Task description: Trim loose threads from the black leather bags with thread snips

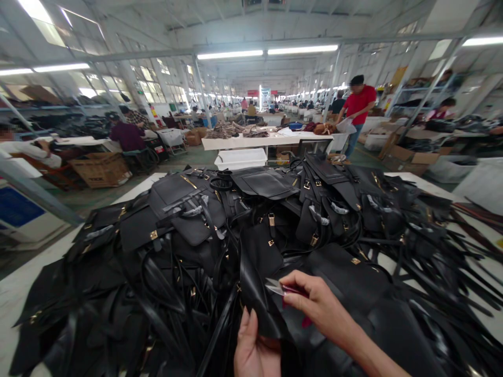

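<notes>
My left hand (253, 345) grips the edge of a black leather bag piece (255, 283), which curves upright between my two hands. In my right hand (310, 298) is a small pair of thread snips (275, 287) with pointed metal blades and dark red handles. The blades point left and lie close to the bag piece's surface; whether they touch it I cannot tell. Around both hands spreads a heap of black bags (188, 209) with gold buckles, straps and bits of clear plastic wrap.
The heap lies on a pale table (23, 293). Beyond it stand a white bin (241, 158) and another table (231, 142) with brown pieces. A person in a red shirt (359, 107) stands at the right back. Cardboard boxes (102, 170) and seated people are at the left.
</notes>
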A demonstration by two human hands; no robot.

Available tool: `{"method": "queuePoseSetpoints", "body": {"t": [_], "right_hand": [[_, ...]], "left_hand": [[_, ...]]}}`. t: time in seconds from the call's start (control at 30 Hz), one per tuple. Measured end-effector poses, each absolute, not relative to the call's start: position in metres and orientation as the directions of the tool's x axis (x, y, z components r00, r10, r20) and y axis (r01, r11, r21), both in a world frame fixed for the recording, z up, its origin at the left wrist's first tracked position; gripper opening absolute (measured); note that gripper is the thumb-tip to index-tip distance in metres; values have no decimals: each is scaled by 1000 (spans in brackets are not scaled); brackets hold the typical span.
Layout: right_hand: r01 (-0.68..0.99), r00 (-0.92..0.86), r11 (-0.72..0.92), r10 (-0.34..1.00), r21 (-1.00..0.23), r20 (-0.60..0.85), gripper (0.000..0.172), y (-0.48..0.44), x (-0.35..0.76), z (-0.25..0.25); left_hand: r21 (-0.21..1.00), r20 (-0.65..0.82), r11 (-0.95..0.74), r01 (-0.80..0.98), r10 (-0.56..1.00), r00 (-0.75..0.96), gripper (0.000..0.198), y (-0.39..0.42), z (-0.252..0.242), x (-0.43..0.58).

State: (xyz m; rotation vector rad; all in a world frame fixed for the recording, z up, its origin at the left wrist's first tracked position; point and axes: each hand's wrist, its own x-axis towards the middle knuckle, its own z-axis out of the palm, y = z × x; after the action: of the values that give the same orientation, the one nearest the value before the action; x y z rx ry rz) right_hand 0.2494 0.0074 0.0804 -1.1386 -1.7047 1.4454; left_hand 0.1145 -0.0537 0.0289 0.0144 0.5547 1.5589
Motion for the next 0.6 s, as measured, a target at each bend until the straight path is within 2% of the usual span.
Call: {"method": "queuePoseSetpoints", "body": {"t": [0.2,0.43,0.6], "right_hand": [[264,-391,16,916,-964,-92,12,-8,256,72],[290,-439,229,895,-929,84,9,-21,259,74],[325,-481,329,865,-887,145,11,-22,256,81]], "left_hand": [[247,-283,60,-967,959,-13,32,-54,11,108],[300,-363,14,-954,926,-101,26,-58,16,110],[340,-394,13,-940,910,-130,24,-57,15,110]]}}
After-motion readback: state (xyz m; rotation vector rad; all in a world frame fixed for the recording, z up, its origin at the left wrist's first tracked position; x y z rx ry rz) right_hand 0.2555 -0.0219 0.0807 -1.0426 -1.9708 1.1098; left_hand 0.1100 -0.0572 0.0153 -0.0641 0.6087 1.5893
